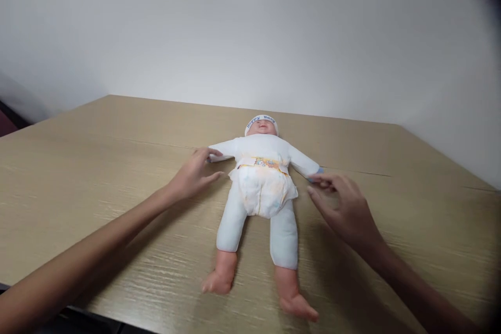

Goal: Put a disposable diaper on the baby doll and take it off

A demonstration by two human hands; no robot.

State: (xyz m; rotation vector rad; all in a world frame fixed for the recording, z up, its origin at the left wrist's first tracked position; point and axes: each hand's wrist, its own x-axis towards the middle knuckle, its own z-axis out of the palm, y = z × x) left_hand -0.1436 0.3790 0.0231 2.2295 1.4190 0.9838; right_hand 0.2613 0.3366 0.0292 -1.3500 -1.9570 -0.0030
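A baby doll (262,148) in a white body suit and a lettered headband lies on its back, feet toward me. Around its hips is a white diaper (262,190) with a yellow and orange printed band at the waist. My left hand (198,173) is beside the doll's arm on the left, thumb and fingers apart, with nothing in it. On the other side my right hand (342,206) is at the blue cuff of the doll's other arm, fingers loosely curved and thumb apart. Whether either hand touches the doll's arms I cannot tell.
The doll lies on a wood-grain table (117,167) with thin seams across it. A pale partition (250,36) rises behind the table's far edge and along the right. The table's front edge is at the lower left.
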